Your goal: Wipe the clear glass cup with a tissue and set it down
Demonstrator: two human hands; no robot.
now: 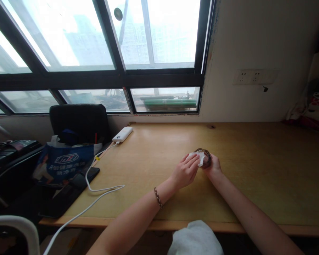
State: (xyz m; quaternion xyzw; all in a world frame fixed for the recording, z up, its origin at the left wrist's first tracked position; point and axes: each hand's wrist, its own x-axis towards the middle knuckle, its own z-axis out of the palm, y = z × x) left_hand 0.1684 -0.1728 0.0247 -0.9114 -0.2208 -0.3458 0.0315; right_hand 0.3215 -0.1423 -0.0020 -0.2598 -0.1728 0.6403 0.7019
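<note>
A round, dark brown glassy object [207, 158], perhaps a bowl or ashtray, is held above the wooden table [159, 141], right of the middle. My right hand [214, 165] grips it from its right side, fingers partly hidden behind it. My left hand [184, 170], with a braided bracelet on the wrist, presses a white tissue or cloth [201, 158] against the left side and inside of the round object. The fingers of my left hand are together over the white piece.
A white power bank [122, 134] lies at the table's back left corner, with a white cable [106, 190] running across the left edge. Beyond that edge are a black chair [79, 118] and a blue bag [66, 161]. Wall sockets [256, 77] are at the right.
</note>
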